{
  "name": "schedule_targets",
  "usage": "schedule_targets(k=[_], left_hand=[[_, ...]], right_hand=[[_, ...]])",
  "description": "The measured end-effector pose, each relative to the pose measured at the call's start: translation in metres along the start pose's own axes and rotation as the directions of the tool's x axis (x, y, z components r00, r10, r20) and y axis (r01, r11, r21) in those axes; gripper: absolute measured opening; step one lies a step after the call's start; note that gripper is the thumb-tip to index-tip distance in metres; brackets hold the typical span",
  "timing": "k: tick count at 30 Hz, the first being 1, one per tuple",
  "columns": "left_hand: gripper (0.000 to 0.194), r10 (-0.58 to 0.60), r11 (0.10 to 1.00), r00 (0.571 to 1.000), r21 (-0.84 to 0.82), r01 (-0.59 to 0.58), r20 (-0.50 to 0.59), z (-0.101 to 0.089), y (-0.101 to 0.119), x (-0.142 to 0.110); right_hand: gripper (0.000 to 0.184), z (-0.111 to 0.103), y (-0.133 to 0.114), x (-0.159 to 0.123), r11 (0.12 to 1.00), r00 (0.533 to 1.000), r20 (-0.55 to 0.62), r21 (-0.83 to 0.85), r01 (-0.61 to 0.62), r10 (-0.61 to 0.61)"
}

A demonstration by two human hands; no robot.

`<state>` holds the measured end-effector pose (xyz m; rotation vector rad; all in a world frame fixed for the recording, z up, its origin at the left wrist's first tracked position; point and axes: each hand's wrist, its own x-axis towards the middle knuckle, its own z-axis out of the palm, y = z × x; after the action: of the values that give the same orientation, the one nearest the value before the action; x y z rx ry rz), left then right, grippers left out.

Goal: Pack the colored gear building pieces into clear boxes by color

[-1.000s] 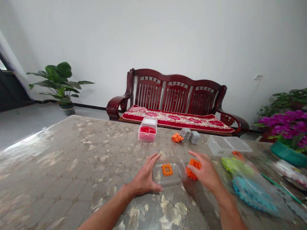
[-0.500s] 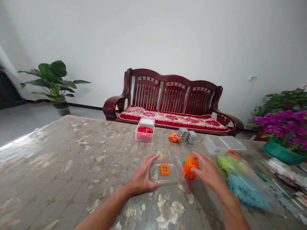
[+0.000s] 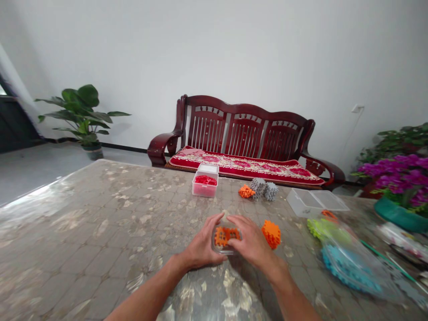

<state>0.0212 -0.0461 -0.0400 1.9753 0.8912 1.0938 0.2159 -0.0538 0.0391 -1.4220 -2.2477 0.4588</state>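
My left hand [image 3: 203, 244] curves round the left side of a shallow clear plastic container [image 3: 224, 252] on the table, thumb at the near edge and fingers at the far one. Inside it lies a flat orange interlocking toy piece [image 3: 220, 236]. Over the container's right part, my right hand [image 3: 253, 241] pinches a second orange interlocking piece [image 3: 233, 233] beside the first; its fingers hide part of this piece and the container's right end. Just right of that hand stands a stack of orange pieces [image 3: 271, 234].
Farther back are a box of red pieces [image 3: 205, 187], an orange cluster [image 3: 246, 191] and grey clusters [image 3: 258, 188]. An open translucent box [image 3: 304, 203], lime pieces [image 3: 316, 228], blue pieces [image 3: 347, 269] under clear plastic and a flower pot [image 3: 397, 213] occupy the right.
My right hand has moved left from the orange stack to the container, bringing an orange piece beside the first one. My left hand stays at the container's left side.
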Motion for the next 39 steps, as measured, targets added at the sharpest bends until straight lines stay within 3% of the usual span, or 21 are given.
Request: schedule_targets(k=[6,11,16,20,24,32,36,39], left_hand=[[0.112,-0.051,0.999,0.998,-0.004,0.051,0.028,-0.002,0.004,0.0],[0.11,-0.077,0.997,0.996,0.001,0.077,0.039,-0.004,0.008,0.0],[0.111,-0.087,0.996,0.995,-0.002,0.087,0.047,-0.005,0.01,0.001],[0.11,-0.09,0.996,0.995,-0.01,0.09,0.053,-0.005,0.01,0.001],[0.111,-0.089,0.996,0.995,-0.009,0.09,0.047,-0.005,0.01,0.001],[0.11,-0.06,0.998,0.998,-0.026,0.061,0.037,-0.002,0.005,0.0],[0.11,-0.038,0.999,0.999,-0.02,0.039,0.029,-0.001,0.004,0.0],[0.111,-0.045,0.999,0.999,-0.015,0.045,0.03,-0.002,0.006,0.0]], right_hand=[[0.051,-0.034,0.046,-0.018,0.983,0.961,-0.234,-0.076,-0.167,0.145],[0.073,-0.064,0.082,-0.036,0.911,0.944,-0.139,-0.25,-0.327,0.3],[0.068,-0.065,0.093,-0.042,0.877,0.926,-0.101,-0.297,-0.377,0.363],[0.065,-0.066,0.086,-0.042,0.88,0.922,-0.149,-0.279,-0.385,0.357],[0.063,-0.065,0.06,-0.039,0.915,0.93,-0.195,-0.201,-0.35,0.313],[0.065,-0.019,0.005,-0.014,0.994,0.994,0.008,0.006,-0.107,0.107],[0.064,-0.004,0.002,-0.008,0.991,0.997,0.069,0.124,-0.046,0.038],[0.052,-0.011,0.015,-0.011,0.983,0.998,0.011,0.171,-0.063,0.062]])
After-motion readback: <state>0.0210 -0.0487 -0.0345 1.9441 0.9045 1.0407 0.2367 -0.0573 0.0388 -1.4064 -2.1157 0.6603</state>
